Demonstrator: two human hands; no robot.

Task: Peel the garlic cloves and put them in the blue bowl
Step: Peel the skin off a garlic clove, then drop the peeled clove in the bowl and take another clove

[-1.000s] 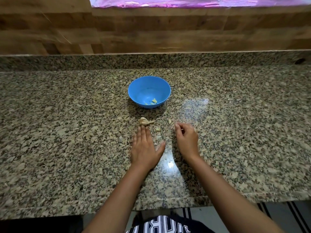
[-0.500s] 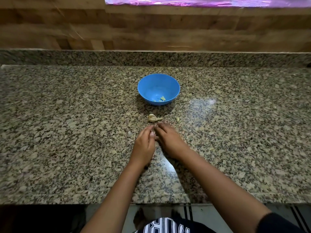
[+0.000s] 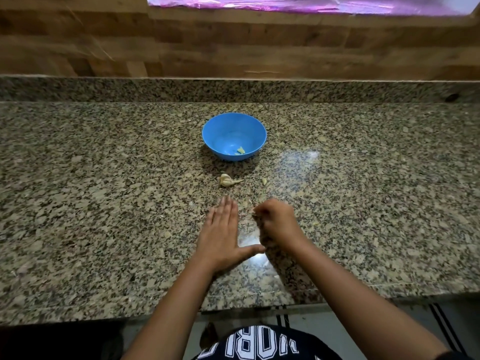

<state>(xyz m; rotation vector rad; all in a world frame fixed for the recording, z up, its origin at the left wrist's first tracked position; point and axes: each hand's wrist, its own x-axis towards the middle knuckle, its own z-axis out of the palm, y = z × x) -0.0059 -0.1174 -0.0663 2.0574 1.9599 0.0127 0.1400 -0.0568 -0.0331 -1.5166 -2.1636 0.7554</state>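
The blue bowl (image 3: 211, 141) stands mid-counter with a few pale peeled garlic pieces (image 3: 240, 150) at its bottom. Just in front of it lies a small garlic head with a papery tail (image 3: 227, 180), and a tiny loose garlic bit (image 3: 264, 181) lies to its right. My left hand (image 3: 220, 235) rests flat on the granite, fingers straight and thumb spread, a little short of the garlic head. My right hand (image 3: 276, 222) is beside it, blurred, fingers curled with the tips pinching a small pale garlic piece.
The speckled granite counter (image 3: 104, 203) runs the full width, with a raised granite lip and wood-pattern wall behind. Its front edge (image 3: 155, 311) is close to my body. Small skin flecks lie around the hands.
Half a second ago both hands met fingertip to fingertip. Now the left hand lies flat and open, and the right hand has drawn slightly right, fingers curled.
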